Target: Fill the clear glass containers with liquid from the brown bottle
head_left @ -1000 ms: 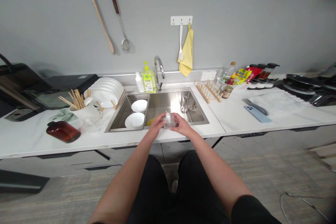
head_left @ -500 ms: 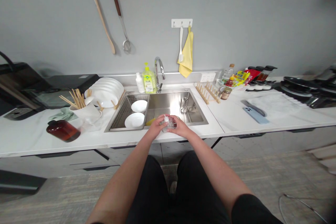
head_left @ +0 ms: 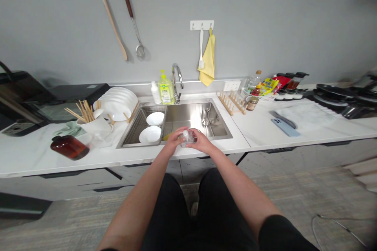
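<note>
At the sink's front edge both my hands hold a small clear container with a rounded top [head_left: 187, 138]; whether it is glass or plastic I cannot tell. My left hand [head_left: 174, 140] grips its left side and my right hand [head_left: 201, 141] its right side, fingers curled around it. Behind them lies the steel sink [head_left: 188, 113]. Two white bowls, a nearer one [head_left: 150, 135] and a farther one [head_left: 155, 118], sit in the sink's left basket. Something yellow [head_left: 167, 136] shows partly beside my left hand.
Left of the sink stand white plates [head_left: 118, 106], a chopstick holder [head_left: 96, 127] and a tipped brown bottle [head_left: 70, 147]. Behind it are the faucet [head_left: 176, 82] and a green soap bottle [head_left: 166, 92]. On the right are a wooden rack [head_left: 232, 103], a jar [head_left: 251, 103] and a phone [head_left: 285, 127].
The clear container has turned slightly between my hands, showing its rounded top more plainly. The whole view has shifted a little; both hands keep their hold.
</note>
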